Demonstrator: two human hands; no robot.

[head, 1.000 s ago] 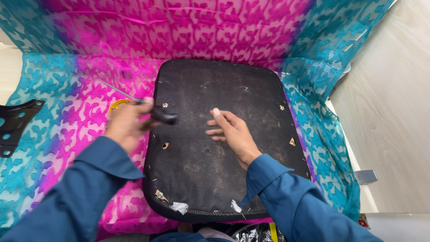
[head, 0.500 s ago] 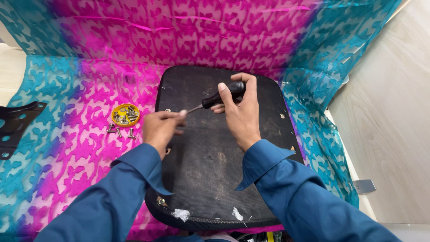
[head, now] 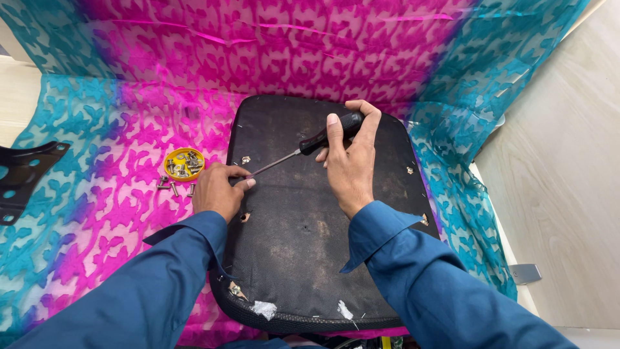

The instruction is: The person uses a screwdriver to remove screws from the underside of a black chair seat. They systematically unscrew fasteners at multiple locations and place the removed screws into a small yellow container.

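Patterned cloth (head: 116, 213) bears black seat base (head: 303, 258), yellow lid (head: 183, 163), probably screws (head: 174, 187).

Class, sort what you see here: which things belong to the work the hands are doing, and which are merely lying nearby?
In use:
right hand gripping the screwdriver
left hand at the screwdriver's tip
black seat base
yellow dish of screws
loose screws

Lying about:
black metal bracket
pink and blue cloth

screwdriver (head: 303, 150) tip hidden under left hand (head: 216, 194) fingers, black bracket (head: 22, 178) cut off at left edge, screws in yellow dish (head: 183, 163) too small to tell
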